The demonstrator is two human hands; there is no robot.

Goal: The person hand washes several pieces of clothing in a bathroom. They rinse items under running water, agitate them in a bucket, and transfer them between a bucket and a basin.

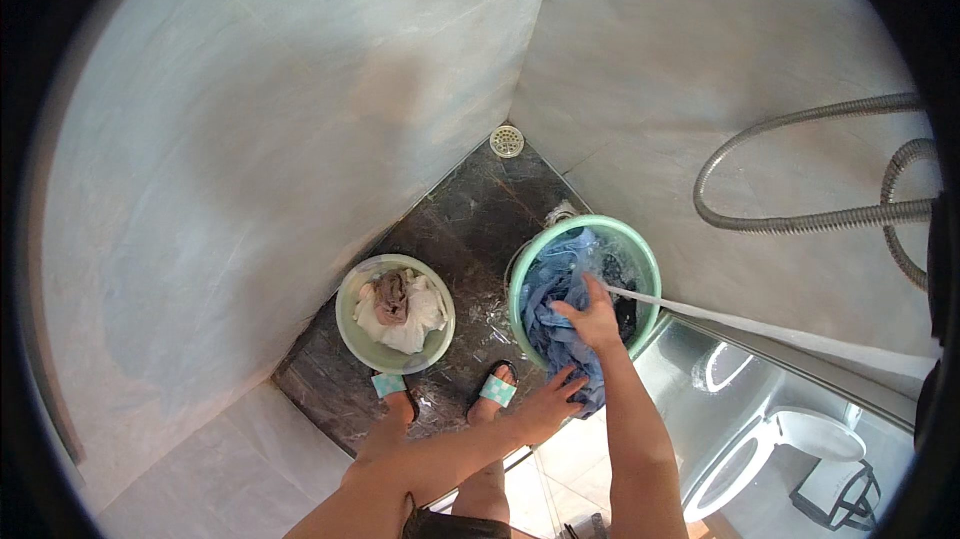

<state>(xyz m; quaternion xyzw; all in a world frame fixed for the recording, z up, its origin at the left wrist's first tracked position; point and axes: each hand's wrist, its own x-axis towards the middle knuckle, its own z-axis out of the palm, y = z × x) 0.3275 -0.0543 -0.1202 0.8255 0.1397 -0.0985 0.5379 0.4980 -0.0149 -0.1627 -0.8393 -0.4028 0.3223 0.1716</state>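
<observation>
A green plastic bucket (651,269) stands on the dark floor, with wet blue fabric (559,321) inside it and hanging over its near rim. My right hand (596,314) is over the bucket, thumb and fingers spread, touching the blue fabric. Lower down, my left hand (551,405) rests against the part that hangs outside, its fingers partly bent; whether it grips is unclear. Darker fabric (624,314) lies at the bucket's right side. To the left, a pale green basin (349,336) holds white cloth (409,329) with a brown cloth (391,297) on top.
Walls meet behind a round floor drain (507,141). A metal shower hose (795,224) loops at right. A white strip or cord (720,312) runs from the bucket rightward. Beyond a glass panel stands a toilet (735,471). My slippered feet (495,389) are between basin and bucket on wet floor.
</observation>
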